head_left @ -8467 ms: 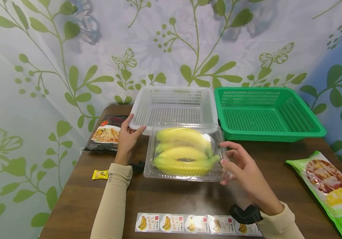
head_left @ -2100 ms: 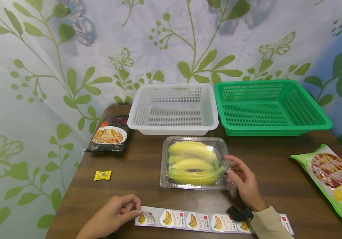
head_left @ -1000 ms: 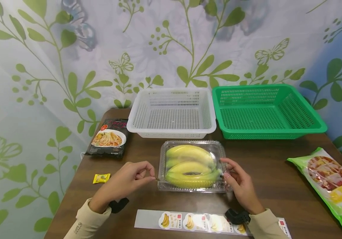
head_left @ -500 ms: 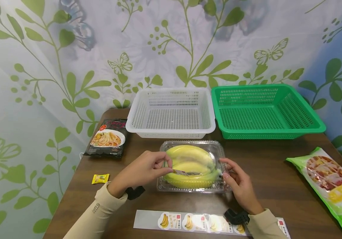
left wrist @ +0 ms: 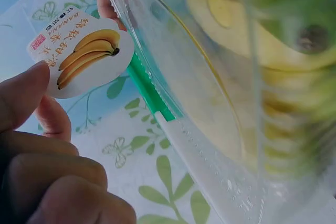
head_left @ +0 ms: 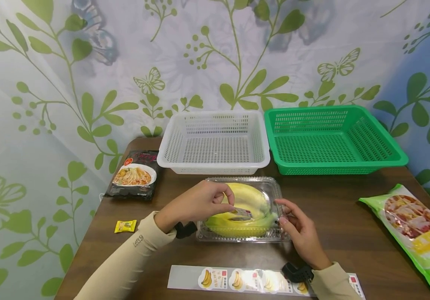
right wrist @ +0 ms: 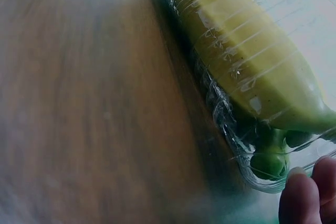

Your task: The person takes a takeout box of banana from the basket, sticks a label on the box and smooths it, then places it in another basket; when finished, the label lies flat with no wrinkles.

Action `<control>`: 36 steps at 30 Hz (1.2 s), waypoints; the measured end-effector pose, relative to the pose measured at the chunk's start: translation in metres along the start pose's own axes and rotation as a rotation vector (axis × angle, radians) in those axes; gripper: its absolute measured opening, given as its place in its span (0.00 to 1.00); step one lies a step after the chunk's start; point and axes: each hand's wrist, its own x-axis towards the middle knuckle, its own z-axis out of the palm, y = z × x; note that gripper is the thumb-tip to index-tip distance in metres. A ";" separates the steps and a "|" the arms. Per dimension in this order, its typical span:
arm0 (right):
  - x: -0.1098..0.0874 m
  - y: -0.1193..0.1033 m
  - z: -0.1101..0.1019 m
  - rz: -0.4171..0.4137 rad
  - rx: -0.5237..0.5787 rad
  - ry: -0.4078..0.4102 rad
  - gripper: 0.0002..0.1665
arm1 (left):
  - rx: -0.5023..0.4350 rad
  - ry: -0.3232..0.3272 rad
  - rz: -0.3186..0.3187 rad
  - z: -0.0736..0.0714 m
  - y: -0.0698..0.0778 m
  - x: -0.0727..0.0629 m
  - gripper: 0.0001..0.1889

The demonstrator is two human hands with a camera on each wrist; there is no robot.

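My left hand (head_left: 201, 203) pinches a banana sticker (head_left: 242, 213) between thumb and forefinger, above the lid of a clear plastic clamshell box (head_left: 275, 189). In the left wrist view the sticker (left wrist: 86, 56) shows its printed face, bananas and lettering, apart from the lid. Yellow-green bananas (head_left: 250, 196) lie inside the closed box, partly hidden by the left hand. At the box's right side, my right hand (head_left: 303, 233) grips the edge with thumb and fingers. The right wrist view shows fingertips (right wrist: 299, 198) at the box's corner.
A strip of banana stickers (head_left: 184, 277) lies along the front, its left end bare backing. Behind the box stand a white basket (head_left: 215, 168) and a green basket (head_left: 342, 168). A black noodle packet (head_left: 134, 175), small yellow packet (head_left: 125, 226) and green-white bag (head_left: 413, 229) flank them.
Earlier both hands brought the box down from the white basket's front. The left hand then took the leftmost sticker from the strip and carried it up and right over the lid.
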 end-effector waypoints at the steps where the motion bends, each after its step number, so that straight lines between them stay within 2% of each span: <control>1: 0.000 0.000 0.000 0.003 0.002 0.001 0.26 | 0.006 -0.002 0.007 0.001 0.000 0.002 0.05; 8: 0.000 0.002 0.001 0.004 0.004 -0.008 0.28 | -0.037 -0.004 0.021 0.007 -0.010 0.011 0.04; 12: 0.001 0.001 0.002 0.003 0.010 -0.009 0.27 | -0.064 0.003 -0.006 0.009 -0.017 0.013 0.05; 16: 0.001 0.000 0.001 -0.012 0.003 0.001 0.27 | -0.080 -0.005 -0.040 0.007 -0.018 0.018 0.05; 20: 0.002 -0.001 0.001 -0.019 -0.010 0.005 0.27 | -0.073 -0.037 -0.061 0.004 -0.014 0.025 0.05; 29: 0.001 0.000 0.000 0.003 -0.008 0.009 0.28 | -0.087 -0.128 -0.131 -0.010 -0.003 0.027 0.05; 32: 0.001 0.000 -0.001 -0.001 -0.024 0.012 0.28 | -0.076 -0.182 -0.159 -0.012 -0.003 0.031 0.05; 36: 0.000 0.000 0.000 0.014 -0.043 0.002 0.28 | -0.084 -0.195 -0.194 -0.012 -0.006 0.035 0.04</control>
